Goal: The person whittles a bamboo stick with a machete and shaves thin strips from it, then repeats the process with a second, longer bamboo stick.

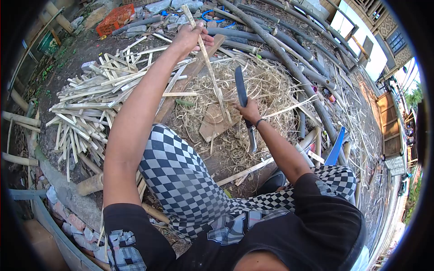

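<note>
On my left I see a big pile of split strips (90, 104) already cut. My left hand (190, 38) grips a bamboo slat (210, 67) upright on the wooden block (214, 124); my right hand (248, 110) grips the knife (241, 90) beside it. Uncut poles (289, 58) remain beyond, so I judge plenty is left.

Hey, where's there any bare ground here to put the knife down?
Little is free. Bare dirt shows beyond the pile of split strips, toward the orange crate. The shavings heap around the wooden block is crowded, and long poles cover the far side. The left hand holds a strip; the right hand holds the knife.
</note>
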### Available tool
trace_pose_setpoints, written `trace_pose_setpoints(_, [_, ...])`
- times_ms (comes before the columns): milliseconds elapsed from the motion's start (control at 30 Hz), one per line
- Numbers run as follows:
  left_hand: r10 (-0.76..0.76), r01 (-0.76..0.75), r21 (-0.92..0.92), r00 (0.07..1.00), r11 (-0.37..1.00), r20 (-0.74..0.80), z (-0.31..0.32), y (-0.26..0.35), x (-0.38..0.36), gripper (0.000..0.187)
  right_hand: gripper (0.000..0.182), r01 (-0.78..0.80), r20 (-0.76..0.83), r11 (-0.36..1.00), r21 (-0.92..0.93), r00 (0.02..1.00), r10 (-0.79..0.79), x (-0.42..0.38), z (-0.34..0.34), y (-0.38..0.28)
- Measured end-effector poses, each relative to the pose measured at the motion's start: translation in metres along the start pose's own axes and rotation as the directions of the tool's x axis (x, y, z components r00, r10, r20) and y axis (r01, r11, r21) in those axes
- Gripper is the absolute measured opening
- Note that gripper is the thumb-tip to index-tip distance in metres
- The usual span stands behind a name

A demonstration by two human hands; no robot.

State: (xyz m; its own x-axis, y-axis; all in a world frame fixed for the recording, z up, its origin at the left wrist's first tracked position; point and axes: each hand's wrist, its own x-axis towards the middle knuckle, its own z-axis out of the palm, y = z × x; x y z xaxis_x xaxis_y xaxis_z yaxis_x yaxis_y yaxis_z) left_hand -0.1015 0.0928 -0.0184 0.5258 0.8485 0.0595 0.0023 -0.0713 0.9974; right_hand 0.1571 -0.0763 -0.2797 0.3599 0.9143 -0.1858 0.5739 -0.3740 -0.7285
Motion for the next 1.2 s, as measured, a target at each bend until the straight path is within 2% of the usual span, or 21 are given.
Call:
trace_pose_setpoints(33, [0.013,-0.013,0.007,1.000,1.000,0.022,0.000,-0.003,0.002,0.042,0.063,-0.004,0.000,1.000,0.004,1.000,0.004,-0.001,0.006,0.007])
trace_pose_setpoints(100, [0.057,-0.059,0.047,0.997,0.997,0.060,0.000,-0.008,0.004,0.043,0.053,-0.058,-0.066,0.943,-0.327,0.997,0.038,-0.015,0.018,0.024])
trace_pose_setpoints(133, [0.105,-0.113,0.081,0.990,0.990,0.098,0.001,-0.012,0.004,0.045,0.053,-0.065,-0.065,0.944,-0.325,0.997,0.046,-0.028,0.020,0.024])
trace_pose_setpoints(200, [0.083,-0.099,0.094,0.983,0.991,0.161,0.001,-0.020,0.006,0.045,0.057,-0.108,-0.167,0.975,-0.195,0.983,0.076,-0.059,0.030,0.025])
trace_pose_setpoints(233, [0.063,-0.090,0.111,0.973,0.990,0.221,0.002,-0.024,0.004,0.046,0.068,-0.057,-0.267,0.985,-0.165,0.964,0.011,-0.071,0.041,0.033])
trace_pose_setpoints(267, [0.049,-0.078,0.114,0.971,0.990,0.233,0.002,-0.027,0.003,0.046,0.068,-0.073,-0.266,0.985,-0.156,0.964,0.029,-0.081,0.050,0.039])
trace_pose_setpoints(333, [0.005,-0.071,0.216,0.957,0.974,0.290,0.004,-0.026,0.000,0.047,0.071,-0.059,-0.415,0.976,-0.211,0.909,-0.035,-0.101,0.062,0.041])
trace_pose_setpoints(367, [0.059,-0.115,0.153,0.942,0.982,0.330,0.000,-0.031,0.005,0.041,0.064,-0.036,-0.455,0.976,-0.215,0.888,-0.068,-0.109,0.065,0.040])
trace_pose_setpoints(400, [0.056,-0.115,0.156,0.939,0.981,0.340,-0.002,-0.027,0.003,0.041,0.064,-0.043,-0.461,0.977,-0.207,0.885,-0.058,-0.112,0.063,0.039])
trace_pose_setpoints(467, [0.041,-0.181,0.415,0.945,0.891,0.324,-0.003,-0.010,-0.005,0.037,0.062,-0.107,-0.469,0.970,-0.219,0.883,-0.008,-0.121,0.055,0.036])
trace_pose_setpoints(500, [0.062,-0.180,0.416,0.958,0.892,0.281,-0.001,-0.006,-0.008,0.028,0.062,-0.159,-0.463,0.961,-0.226,0.886,0.037,-0.125,0.046,0.031])
trace_pose_setpoints(533, [0.062,-0.184,0.418,0.955,0.889,0.289,0.001,-0.004,-0.011,0.028,0.062,-0.163,-0.468,0.962,-0.219,0.883,0.043,-0.128,0.042,0.034])
trace_pose_setpoints(600, [0.040,-0.093,0.376,0.988,0.922,0.146,0.004,0.001,-0.016,0.027,0.054,-0.240,-0.491,0.954,-0.179,0.862,0.125,-0.133,0.032,0.042])
trace_pose_setpoints(633, [0.074,-0.111,0.339,0.990,0.934,0.119,0.004,-0.001,-0.014,0.028,0.044,-0.218,-0.533,0.941,-0.259,0.845,0.050,-0.136,0.032,0.048])
trace_pose_setpoints(667, [0.081,-0.116,0.333,0.990,0.936,0.117,0.003,0.000,-0.013,0.028,0.044,-0.216,-0.536,0.940,-0.265,0.843,0.043,-0.136,0.030,0.054])
trace_pose_setpoints(733, [0.116,-0.127,0.269,0.992,0.955,0.054,0.002,0.005,-0.016,0.024,0.038,-0.246,-0.334,0.919,-0.308,0.933,0.137,-0.134,0.024,0.059])
trace_pose_setpoints(767, [0.133,-0.140,0.267,0.990,0.953,0.043,0.001,0.008,-0.017,0.026,0.038,-0.286,-0.320,0.909,-0.302,0.929,0.186,-0.131,0.024,0.060])
trace_pose_setpoints(900, [0.206,-0.188,0.249,0.977,0.950,-0.047,0.002,0.016,-0.023,0.033,0.040,-0.309,-0.367,0.869,-0.386,0.916,0.163,-0.126,0.034,0.067])
trace_pose_setpoints(1000, [0.243,-0.210,0.296,0.967,0.932,-0.080,0.000,0.016,-0.024,0.034,0.041,-0.292,-0.319,0.854,-0.432,0.935,0.158,-0.128,0.019,0.062])
trace_pose_setpoints(1067, [0.248,-0.252,0.262,0.968,0.932,0.046,-0.007,0.011,-0.021,0.026,0.043,-0.350,-0.184,0.863,-0.363,0.935,0.302,-0.124,0.006,0.060])
trace_pose_setpoints(1200, [0.242,-0.255,0.298,0.967,0.920,0.081,-0.007,0.018,-0.025,0.018,0.047,-0.255,-0.093,0.852,-0.458,0.967,0.239,-0.119,0.005,0.063])
